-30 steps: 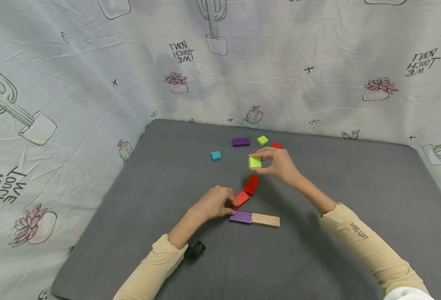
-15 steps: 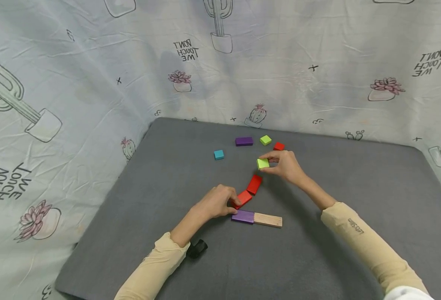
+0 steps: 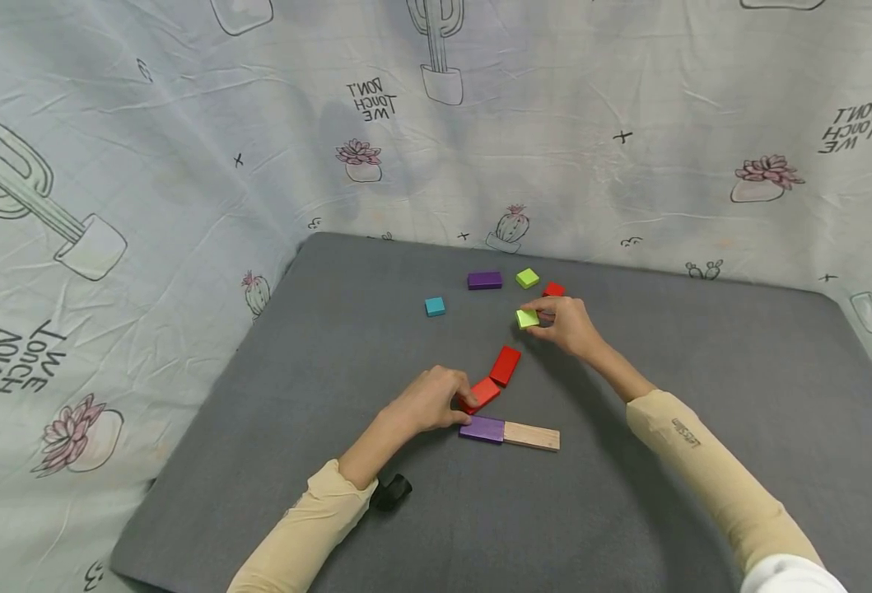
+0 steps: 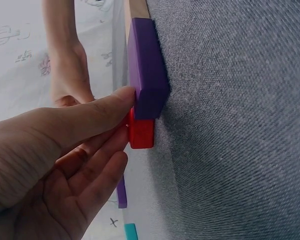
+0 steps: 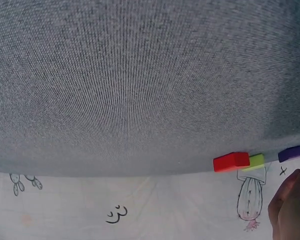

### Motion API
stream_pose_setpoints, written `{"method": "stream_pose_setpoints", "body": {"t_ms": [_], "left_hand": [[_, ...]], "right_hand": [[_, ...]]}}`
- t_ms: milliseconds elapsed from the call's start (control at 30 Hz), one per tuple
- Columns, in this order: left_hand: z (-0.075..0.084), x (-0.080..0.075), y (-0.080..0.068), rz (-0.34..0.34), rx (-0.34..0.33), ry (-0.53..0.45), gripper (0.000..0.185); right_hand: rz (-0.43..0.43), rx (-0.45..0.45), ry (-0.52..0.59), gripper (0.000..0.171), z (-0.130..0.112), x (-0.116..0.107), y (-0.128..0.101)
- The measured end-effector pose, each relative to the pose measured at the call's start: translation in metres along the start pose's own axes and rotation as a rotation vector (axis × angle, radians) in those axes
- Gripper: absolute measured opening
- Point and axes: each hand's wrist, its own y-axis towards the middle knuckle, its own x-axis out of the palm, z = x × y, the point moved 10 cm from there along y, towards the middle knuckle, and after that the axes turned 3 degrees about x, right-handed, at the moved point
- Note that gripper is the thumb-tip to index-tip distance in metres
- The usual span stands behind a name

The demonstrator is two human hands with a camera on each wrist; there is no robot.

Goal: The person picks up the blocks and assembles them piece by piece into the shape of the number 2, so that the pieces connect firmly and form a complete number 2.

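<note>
Right hand (image 3: 571, 324) pinches green block (image 3: 528, 318) near small red block (image 3: 553, 289). Left hand (image 3: 428, 401) fingers curled, touching red block (image 3: 482, 393), purple block (image 3: 482, 428).

front of mat (image 3: 317, 346): front block (image 3: 482, 428) end to end with plank (image 3: 530, 436) on its right | just behind: left hand (image 3: 428, 401) touching near slanted block (image 3: 482, 394), far slanted block (image 3: 505, 365) behind-right | further behind-right: held block (image 3: 527, 318) in right hand (image 3: 569, 325) | rear, left to right: rear-left block (image 3: 435, 306), rear long block (image 3: 484, 280), rear middle block (image 3: 528, 277), rear-right block (image 3: 552, 289)
</note>
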Motion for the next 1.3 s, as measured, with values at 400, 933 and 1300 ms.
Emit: {"method": "stream_pose_setpoints", "body": {"t_ms": [400,933,1300], "left_hand": [[-0.001,0.0,0.001,-0.007,-0.019,-0.006,0.02],[0.001,0.0,0.0,-0.004,-0.013,-0.025,0.019],[-0.001,0.0,0.0,-0.005,-0.016,-0.023,0.019]], "right_hand": [[-0.083,-0.049,-0.031,0.034,0.001,0.015,0.0],[-0.145,-0.025,-0.038,0.034,0.005,0.029,0.001],[-0.166,-0.036,-0.028,0.033,0.003,0.032,-0.001]]}}
